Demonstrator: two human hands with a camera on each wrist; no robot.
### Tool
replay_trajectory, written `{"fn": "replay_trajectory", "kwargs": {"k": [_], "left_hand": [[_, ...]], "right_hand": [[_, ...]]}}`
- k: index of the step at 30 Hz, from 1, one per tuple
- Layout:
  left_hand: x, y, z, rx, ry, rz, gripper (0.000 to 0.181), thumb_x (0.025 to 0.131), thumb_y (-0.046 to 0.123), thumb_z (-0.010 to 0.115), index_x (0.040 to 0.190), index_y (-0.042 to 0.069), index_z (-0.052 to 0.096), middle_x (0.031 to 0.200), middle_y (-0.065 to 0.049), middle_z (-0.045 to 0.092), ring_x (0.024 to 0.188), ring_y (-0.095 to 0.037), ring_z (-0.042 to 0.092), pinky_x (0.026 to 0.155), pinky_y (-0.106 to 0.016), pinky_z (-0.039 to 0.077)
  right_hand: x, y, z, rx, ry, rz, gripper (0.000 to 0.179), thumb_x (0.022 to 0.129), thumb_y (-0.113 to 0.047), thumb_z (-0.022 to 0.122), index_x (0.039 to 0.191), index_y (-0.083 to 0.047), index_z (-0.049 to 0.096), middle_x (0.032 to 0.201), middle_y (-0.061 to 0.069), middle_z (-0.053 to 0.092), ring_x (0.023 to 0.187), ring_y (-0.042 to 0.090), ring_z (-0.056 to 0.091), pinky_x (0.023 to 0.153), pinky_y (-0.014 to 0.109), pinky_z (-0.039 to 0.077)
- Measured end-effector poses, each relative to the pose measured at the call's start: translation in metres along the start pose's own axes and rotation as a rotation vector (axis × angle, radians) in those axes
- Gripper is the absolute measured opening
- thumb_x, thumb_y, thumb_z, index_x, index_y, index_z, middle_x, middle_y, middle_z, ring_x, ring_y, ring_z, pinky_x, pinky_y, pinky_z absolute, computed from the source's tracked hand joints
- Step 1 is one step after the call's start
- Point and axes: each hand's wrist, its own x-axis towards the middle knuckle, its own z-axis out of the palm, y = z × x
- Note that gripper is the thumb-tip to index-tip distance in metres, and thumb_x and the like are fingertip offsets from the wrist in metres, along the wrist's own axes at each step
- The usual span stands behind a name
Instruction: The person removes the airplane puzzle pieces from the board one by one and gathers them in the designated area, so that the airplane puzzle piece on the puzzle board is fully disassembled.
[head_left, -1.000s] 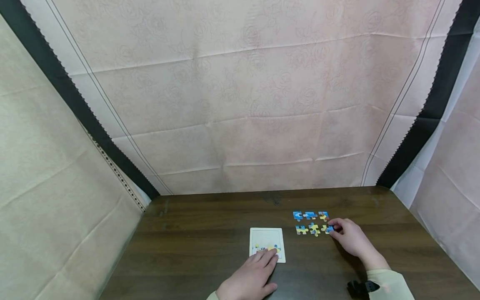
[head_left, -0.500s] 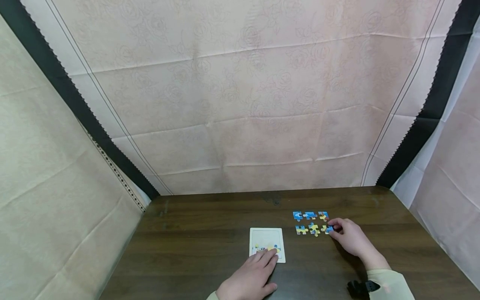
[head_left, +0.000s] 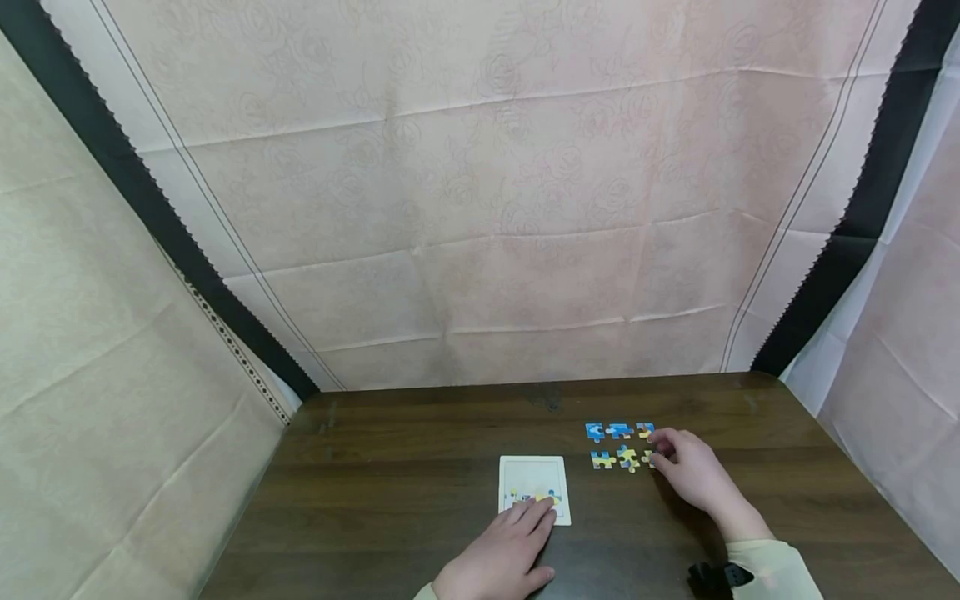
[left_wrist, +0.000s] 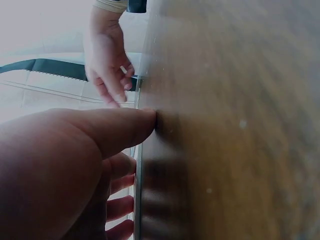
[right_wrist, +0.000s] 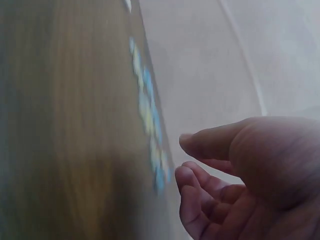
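Observation:
Several blue and yellow jigsaw pieces [head_left: 627, 457] lie in two rows on the table, one row behind the other. Over the right end of these rows hovers my right hand [head_left: 697, 477], hiding part of the pieces there. In the right wrist view its thumb and loosely bent fingers [right_wrist: 187, 177] stand apart with nothing between them, and the puzzle pieces [right_wrist: 146, 112] lie beyond. My left hand [head_left: 502, 550] rests with its fingers extended on the lower part of a white board [head_left: 531, 472], covering some of the small coloured print there.
The brown wooden table [head_left: 405, 467] ends at a pale patterned cloth [head_left: 525, 208] behind, with more cloth on both sides. A black strap buckle [head_left: 716, 577] sits at my right sleeve.
My right hand has let go of the rightmost front-row piece and shifted slightly up and left over the pieces. The left hand and board stay as they were.

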Motion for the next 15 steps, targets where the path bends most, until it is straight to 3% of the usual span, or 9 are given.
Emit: {"fn": "replay_trajectory", "kwargs": {"k": [5, 10, 15], "left_hand": [[-0.002, 0.0, 0.001, 0.033, 0.022, 0.004, 0.069, 0.109, 0.052, 0.056, 0.164, 0.011, 0.045, 0.17, -0.003, 0.037, 0.156, -0.024, 0.035, 0.12, -0.036, 0.039], [0.0, -0.001, 0.001, -0.009, 0.0, -0.003, 0.069, 0.109, 0.052, 0.055, 0.164, 0.012, 0.044, 0.172, -0.002, 0.035, 0.157, -0.024, 0.033, 0.12, -0.039, 0.039], [0.001, -0.002, 0.003, -0.022, -0.022, -0.007, 0.07, 0.11, 0.054, 0.053, 0.166, 0.014, 0.041, 0.174, 0.0, 0.029, 0.159, -0.023, 0.029, 0.122, -0.039, 0.037]], "right_hand": [[-0.002, -0.034, 0.02, 0.05, -0.033, -0.105, 0.019, 0.099, -0.008, 0.075, 0.118, -0.006, 0.075, 0.11, 0.007, 0.071, 0.096, 0.021, 0.066, 0.086, 0.049, 0.058], [-0.003, -0.068, 0.043, 0.104, -0.157, -0.198, 0.015, 0.1, -0.012, 0.077, 0.114, -0.011, 0.076, 0.105, -0.003, 0.071, 0.094, 0.013, 0.065, 0.084, 0.041, 0.057], [-0.002, -0.088, 0.061, 0.141, -0.273, -0.255, 0.011, 0.102, -0.012, 0.073, 0.113, -0.012, 0.076, 0.103, -0.006, 0.07, 0.092, 0.011, 0.065, 0.083, 0.038, 0.057]]}}
